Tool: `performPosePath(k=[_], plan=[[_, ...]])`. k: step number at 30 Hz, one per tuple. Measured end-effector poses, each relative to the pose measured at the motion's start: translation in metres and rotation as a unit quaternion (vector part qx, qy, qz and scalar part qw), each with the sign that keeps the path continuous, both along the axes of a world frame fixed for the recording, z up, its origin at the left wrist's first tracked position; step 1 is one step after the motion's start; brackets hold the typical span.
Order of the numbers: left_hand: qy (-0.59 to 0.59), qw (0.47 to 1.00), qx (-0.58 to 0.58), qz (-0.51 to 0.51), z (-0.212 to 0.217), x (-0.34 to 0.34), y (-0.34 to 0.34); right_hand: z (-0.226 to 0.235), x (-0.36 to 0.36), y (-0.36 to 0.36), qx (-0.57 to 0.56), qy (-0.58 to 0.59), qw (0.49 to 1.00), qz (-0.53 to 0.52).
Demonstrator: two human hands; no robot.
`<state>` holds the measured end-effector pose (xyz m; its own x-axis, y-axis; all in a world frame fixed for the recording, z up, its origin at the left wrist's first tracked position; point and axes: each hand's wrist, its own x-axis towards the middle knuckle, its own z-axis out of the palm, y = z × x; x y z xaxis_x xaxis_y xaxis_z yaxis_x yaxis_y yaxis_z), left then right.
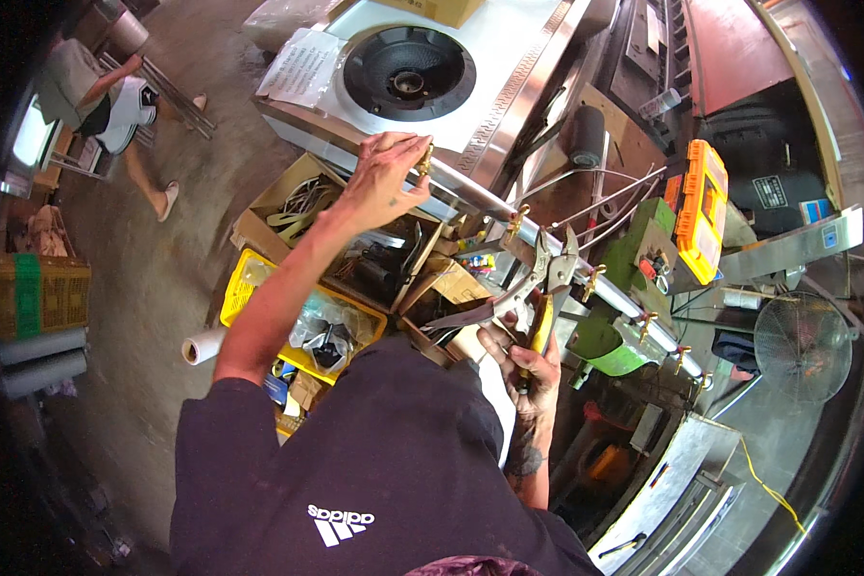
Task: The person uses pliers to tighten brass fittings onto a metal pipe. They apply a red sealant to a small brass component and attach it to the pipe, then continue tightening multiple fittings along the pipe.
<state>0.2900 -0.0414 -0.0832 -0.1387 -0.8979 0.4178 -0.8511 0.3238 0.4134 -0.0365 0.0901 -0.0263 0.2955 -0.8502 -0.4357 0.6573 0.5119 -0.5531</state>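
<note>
A long silver pipe (627, 305) slants from the stove-like unit down to the right, with several small brass valves (593, 281) along it. At its upper left end my left hand (386, 180) pinches a brass valve (425, 159) between thumb and fingers. Lower right, close to my body, my right hand (528, 363) is closed round the handles of silver locking pliers (520, 288), their jaws pointing up toward the pipe. A yellow-handled tool (543, 324) is in the same hand; its working end is hard to make out.
Beyond the pipe stands a white unit with a round black burner (408, 74). Below lie a cardboard box (269, 206) and a yellow crate (235, 288) of parts. An orange case (703, 206), a green metal piece (616, 350) and a fan (803, 346) are right. Another person (91, 91) is far left.
</note>
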Motion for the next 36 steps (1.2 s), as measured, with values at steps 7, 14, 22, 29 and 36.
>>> performPosePath(k=[7, 14, 22, 29, 36], plan=[[-0.036, 0.987, 0.039, -0.148, 0.013, 0.035, -0.023, -0.008, 0.005, 0.006, 0.014, -0.024, 1.0, -0.001], [-0.031, 0.999, 0.023, -0.037, 0.033, 0.029, -0.003, -0.002, 0.014, 0.006, -0.078, -0.126, 0.989, 0.015], [0.42, 0.836, 0.341, -0.091, 0.071, -0.076, 0.12, 0.034, 0.036, -0.081, -0.121, 0.038, 0.977, 0.168], [0.509, 0.841, 0.175, 0.056, 0.056, -0.097, 0.1, 0.018, 0.024, -0.108, -0.126, -0.018, 0.975, 0.184], [-0.019, 0.991, 0.04, 0.124, 0.028, -0.026, 0.019, 0.028, 0.009, -0.079, -0.13, 0.013, 0.978, 0.164]])
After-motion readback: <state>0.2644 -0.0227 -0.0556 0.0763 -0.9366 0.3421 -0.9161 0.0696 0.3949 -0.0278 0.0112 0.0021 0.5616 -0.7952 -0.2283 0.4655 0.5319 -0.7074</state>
